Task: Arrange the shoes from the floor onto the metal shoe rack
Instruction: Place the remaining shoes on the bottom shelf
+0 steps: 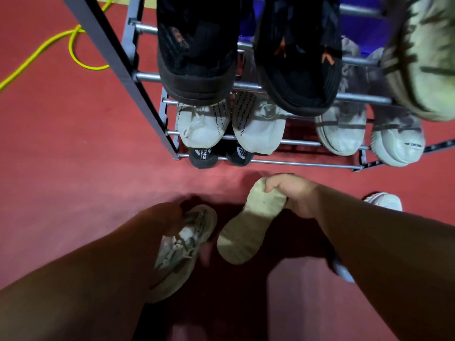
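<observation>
Low over the red floor, my left hand (170, 217) grips a pale grey sneaker (183, 244), its laced upper facing up. Beside it my right hand (293, 195) pinches the edge of a matching sneaker (242, 230), which is turned so that its dirty cream sole shows. The metal shoe rack (147, 77) stands just beyond. Two black shoes (197, 57) sit on its upper tier, white sneakers (202, 124) and grey-white ones (344, 129) on the tier below, and black toes (204, 157) poke out at the bottom.
A yellow cord (71, 45) loops on the floor left of the rack. Another pale shoe (384, 201) lies on the floor behind my right forearm. A light olive shoe (426, 57) sits at the rack's upper right. Red floor stretches to the left.
</observation>
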Demonstrator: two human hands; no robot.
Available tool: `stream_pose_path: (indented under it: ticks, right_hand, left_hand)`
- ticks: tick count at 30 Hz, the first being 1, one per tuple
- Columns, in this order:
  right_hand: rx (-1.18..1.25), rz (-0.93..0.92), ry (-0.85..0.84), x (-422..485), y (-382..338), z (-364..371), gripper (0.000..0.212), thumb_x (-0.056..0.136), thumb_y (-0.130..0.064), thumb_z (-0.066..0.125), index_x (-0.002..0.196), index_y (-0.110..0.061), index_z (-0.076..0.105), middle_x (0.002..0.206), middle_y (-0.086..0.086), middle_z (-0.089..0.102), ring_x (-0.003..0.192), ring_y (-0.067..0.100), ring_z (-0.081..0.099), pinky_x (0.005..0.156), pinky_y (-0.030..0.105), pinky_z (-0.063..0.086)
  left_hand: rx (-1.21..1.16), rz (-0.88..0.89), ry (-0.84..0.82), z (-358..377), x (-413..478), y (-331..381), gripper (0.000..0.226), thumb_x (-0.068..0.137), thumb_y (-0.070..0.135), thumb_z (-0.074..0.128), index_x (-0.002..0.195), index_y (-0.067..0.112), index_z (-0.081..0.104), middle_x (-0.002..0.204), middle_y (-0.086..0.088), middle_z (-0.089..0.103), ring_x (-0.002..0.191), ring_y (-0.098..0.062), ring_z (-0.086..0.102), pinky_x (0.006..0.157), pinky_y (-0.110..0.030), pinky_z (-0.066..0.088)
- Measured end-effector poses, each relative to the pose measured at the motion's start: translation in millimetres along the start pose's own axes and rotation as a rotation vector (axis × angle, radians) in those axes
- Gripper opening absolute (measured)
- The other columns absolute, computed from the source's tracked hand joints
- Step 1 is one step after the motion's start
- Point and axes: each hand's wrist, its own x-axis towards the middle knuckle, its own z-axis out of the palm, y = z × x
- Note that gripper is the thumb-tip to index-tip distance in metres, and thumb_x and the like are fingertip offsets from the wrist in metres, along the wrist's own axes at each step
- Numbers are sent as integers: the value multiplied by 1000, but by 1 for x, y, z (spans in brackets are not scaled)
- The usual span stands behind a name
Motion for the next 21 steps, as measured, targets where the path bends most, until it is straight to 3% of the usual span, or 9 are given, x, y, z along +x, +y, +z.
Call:
stream_pose_path:
  ticks: [3,5,7,8,10,13,15,17,21]
  right_hand:
    - [2,-86,-15,-23,-14,-22,49,47,-10,60,94,-3,71,89,19,65,75,31,62,62,30,49]
    - [21,-133,12,-37,-14,-35,53,47,-6,60,99,4,65,94,28,61,81,39,62,67,35,49]
    - [85,-114,-8,-50,-7,-49,62,53,-11,65,111,11,60,112,37,60,98,52,63,79,43,50]
    - [124,-77,6,-58,-3,-55,56,61,-22,70,110,6,64,114,33,62,98,49,64,79,43,49]
    - [193,13,-2,-67,7,-65,41,80,-50,65,89,-11,71,95,18,68,78,33,64,69,37,47]
    - [240,170,-16,-74,35,-70,47,84,-51,62,67,-7,70,67,13,67,59,28,63,62,34,53]
    - [182,322,-45,-82,57,-65,38,86,-36,66,83,-1,78,82,19,73,70,33,69,72,41,56]
    - [125,442,-105,-86,76,-60,40,90,-29,61,112,1,75,106,20,72,96,36,69,84,46,56]
    - [54,550,-289,-88,83,-40,57,84,-52,70,120,-7,74,114,13,73,104,33,70,74,33,54]
  left_hand:
    - [-89,64,59,-19,-12,16,31,100,17,54,128,8,60,124,-13,65,95,-20,59,76,-25,43]
    - [-173,79,92,-27,-16,25,7,97,12,55,100,8,61,94,-10,68,68,-15,58,55,-20,44]
    - [-249,63,83,-35,-19,35,16,92,6,60,76,8,55,67,-5,62,48,-10,56,39,-19,41]
    - [-248,67,99,-39,-20,40,18,90,7,63,76,9,53,62,-1,58,44,-8,54,35,-18,39]
    - [-288,74,141,-43,-21,45,12,93,12,62,90,16,51,71,3,56,58,-12,57,40,-18,43]
    - [-308,50,173,-40,-19,50,5,96,11,54,96,15,56,88,-5,63,79,-23,64,64,-30,56]
    - [-310,29,142,-37,-17,53,8,92,6,56,90,6,64,73,-9,70,65,-22,71,54,-28,56]
    - [-361,1,96,-34,-14,53,13,89,5,58,78,2,65,49,-8,64,38,-18,61,39,-23,46]
    - [-511,-80,-25,-28,-8,44,6,81,10,58,79,6,62,60,-13,56,42,-19,47,58,-29,44]
